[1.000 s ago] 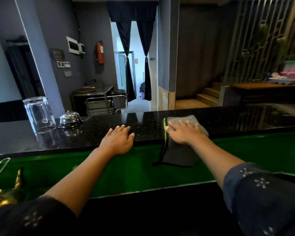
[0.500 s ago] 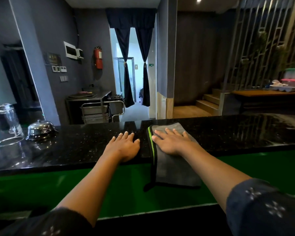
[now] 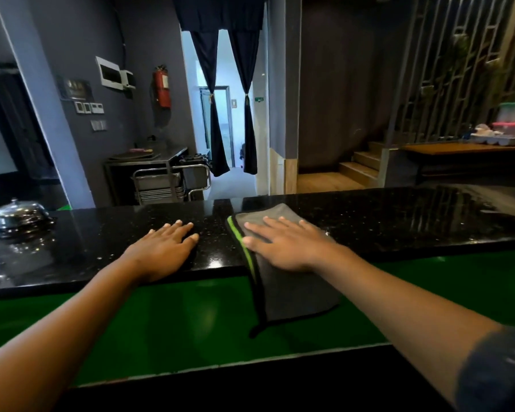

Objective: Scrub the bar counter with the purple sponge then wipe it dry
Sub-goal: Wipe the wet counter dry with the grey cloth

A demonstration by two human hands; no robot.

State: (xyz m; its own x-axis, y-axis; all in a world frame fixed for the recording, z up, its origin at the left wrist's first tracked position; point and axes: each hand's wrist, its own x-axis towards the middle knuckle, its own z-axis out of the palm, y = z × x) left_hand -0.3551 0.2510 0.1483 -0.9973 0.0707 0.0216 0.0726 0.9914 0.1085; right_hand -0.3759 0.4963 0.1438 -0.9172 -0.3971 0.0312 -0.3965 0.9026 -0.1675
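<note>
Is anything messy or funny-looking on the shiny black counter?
Nothing looks broken or spilled. The only untidy bit is the grey cloth: its near half hangs off the counter's front edge while the right hand presses the rest flat. The left hand rests flat beside it.

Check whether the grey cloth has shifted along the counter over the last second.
Yes. The grey cloth, under the right hand, has slid rightward along the counter, away from the service bell.

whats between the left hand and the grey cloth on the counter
Only bare black counter in the head view: the left hand lies flat beside the grey cloth, apart from its green edge.
</note>
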